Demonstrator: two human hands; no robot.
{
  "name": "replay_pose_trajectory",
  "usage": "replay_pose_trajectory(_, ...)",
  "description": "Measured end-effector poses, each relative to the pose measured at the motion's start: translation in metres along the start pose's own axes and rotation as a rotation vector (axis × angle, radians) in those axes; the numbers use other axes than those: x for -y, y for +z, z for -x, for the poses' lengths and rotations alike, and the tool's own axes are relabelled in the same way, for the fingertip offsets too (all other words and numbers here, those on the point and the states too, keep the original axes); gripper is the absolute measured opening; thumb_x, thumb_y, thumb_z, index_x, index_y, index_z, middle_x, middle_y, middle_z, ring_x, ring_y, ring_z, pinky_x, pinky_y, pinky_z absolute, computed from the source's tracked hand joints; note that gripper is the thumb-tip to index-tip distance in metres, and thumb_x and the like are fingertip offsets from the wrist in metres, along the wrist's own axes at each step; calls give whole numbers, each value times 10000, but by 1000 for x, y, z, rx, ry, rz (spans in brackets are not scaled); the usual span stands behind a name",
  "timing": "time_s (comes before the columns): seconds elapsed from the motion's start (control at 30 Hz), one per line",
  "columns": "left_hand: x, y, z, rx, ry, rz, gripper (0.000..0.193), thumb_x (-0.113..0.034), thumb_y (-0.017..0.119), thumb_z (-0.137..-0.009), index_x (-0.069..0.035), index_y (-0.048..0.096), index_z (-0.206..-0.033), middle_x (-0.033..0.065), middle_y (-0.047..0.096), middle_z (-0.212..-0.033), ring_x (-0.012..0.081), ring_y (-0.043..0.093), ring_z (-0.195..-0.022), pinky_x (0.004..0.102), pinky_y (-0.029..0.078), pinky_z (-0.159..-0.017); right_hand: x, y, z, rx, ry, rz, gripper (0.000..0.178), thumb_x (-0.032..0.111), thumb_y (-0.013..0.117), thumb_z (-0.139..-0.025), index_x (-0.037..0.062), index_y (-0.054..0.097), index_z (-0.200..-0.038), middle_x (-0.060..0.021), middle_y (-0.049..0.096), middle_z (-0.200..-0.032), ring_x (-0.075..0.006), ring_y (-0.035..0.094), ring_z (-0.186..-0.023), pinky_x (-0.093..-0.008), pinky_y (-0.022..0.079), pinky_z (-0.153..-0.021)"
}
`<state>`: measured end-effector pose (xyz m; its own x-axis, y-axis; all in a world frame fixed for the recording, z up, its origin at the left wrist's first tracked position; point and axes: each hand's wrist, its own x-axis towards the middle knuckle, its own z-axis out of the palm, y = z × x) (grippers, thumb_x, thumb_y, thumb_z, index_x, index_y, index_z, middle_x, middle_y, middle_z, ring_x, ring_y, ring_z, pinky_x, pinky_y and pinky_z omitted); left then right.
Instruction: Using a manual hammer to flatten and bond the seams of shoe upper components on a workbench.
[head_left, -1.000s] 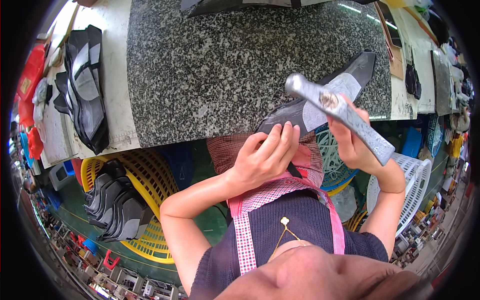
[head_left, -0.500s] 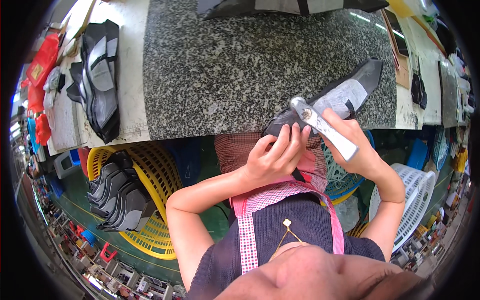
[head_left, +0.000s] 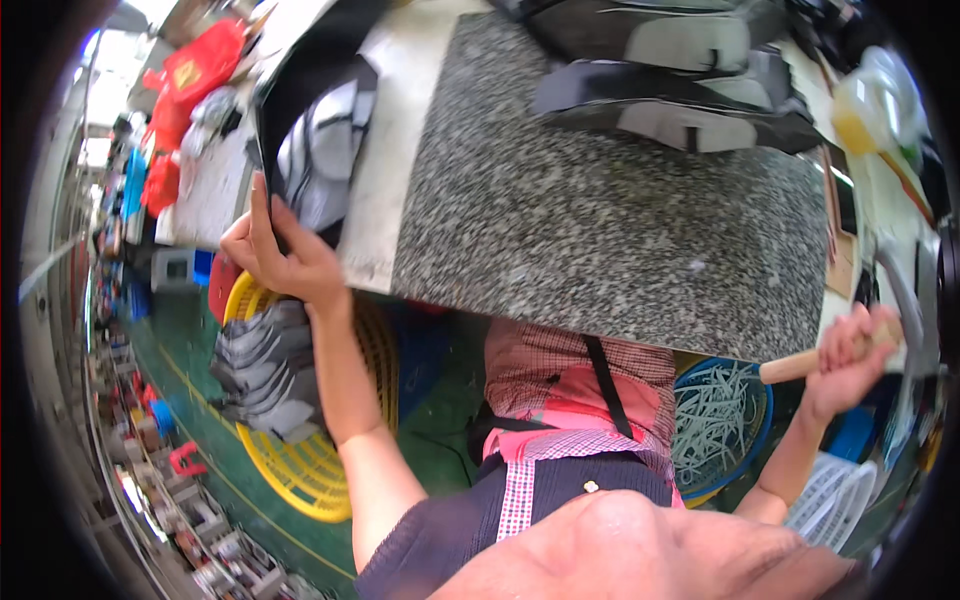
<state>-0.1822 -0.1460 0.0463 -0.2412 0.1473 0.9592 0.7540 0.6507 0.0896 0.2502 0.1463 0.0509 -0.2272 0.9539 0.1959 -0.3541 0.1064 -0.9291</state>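
Observation:
At the left end of the table my left hand (head_left: 285, 255) pinches the lower end of a black-and-grey shoe upper piece (head_left: 310, 70), which is lifted and curved. Behind it, more grey-and-black upper pieces (head_left: 325, 155) lie on the pale tabletop. Off the right edge of the stone slab (head_left: 600, 220), my right hand (head_left: 850, 355) is wrapped round the wooden handle of a hammer (head_left: 790, 368). The hammer's metal head is smeared by motion. Several similar upper pieces (head_left: 690, 125) lie at the slab's far side.
Below on the left, a yellow basket (head_left: 290, 485) holds a stack of upper pieces (head_left: 275, 370). A blue basket (head_left: 765, 415) of pale strips stands below right, near a white basket (head_left: 830, 500). Red bags (head_left: 200, 65) lie far left; a jug of yellow liquid (head_left: 875, 110) stands far right.
My left hand has left the piece on the slab and moved left, now gripping an upper piece there. My right hand has swung right with the hammer. The view has shifted.

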Motion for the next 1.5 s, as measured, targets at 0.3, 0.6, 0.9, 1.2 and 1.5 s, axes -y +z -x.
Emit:
replay_pose_trajectory(0.3,-43,57,0,606,95,102,245,-228,685,-915,-142,725,-1141,59,655,-987,258,572,-990,437,413,-841,-15,25,-17,202,128,417,382,453,431,-1055,78,496,-1031,80,359,-641,16,278,-474,-154,208,-401)
replay_pose_trajectory(0.6,-276,126,-6,494,436,764,584,-360,757,-819,-28,583,-1267,84,529,-1130,250,510,-1057,384,447,-841,-32,78,-106,354,-467,963,392,366,474,-1056,17,652,-1051,25,512,-758,-87,422,-586,-289,337,-530)
replay_pose_trajectory(0.9,-248,35,28,658,820,1206,172,-119,679,-783,-79,606,-934,5,428,-664,153,507,-532,307,434,-451,-18,17,-35,115,-123,447,414,426,417,-1069,45,529,-954,74,374,-629,11,315,-537,-176,203,-452)
replay_pose_trajectory(1.2,-244,-13,12,2282,44,1609,224,-191,563,-982,19,556,-1058,247,641,-751,412,666,-713,480,529,-641,25,-16,35,470,330,615,592,575,491,-994,-8,520,-1095,24,456,-718,-17,349,-574,-189,259,-491)
replay_pose_trajectory(1.5,-259,20,57,1489,319,1147,225,-70,673,-869,7,649,-1079,136,569,-929,318,536,-957,400,470,-848,25,-6,47,798,64,910,236,48,626,-907,-26,584,-1127,-216,595,-914,-434,595,-731,-413,458,-602)
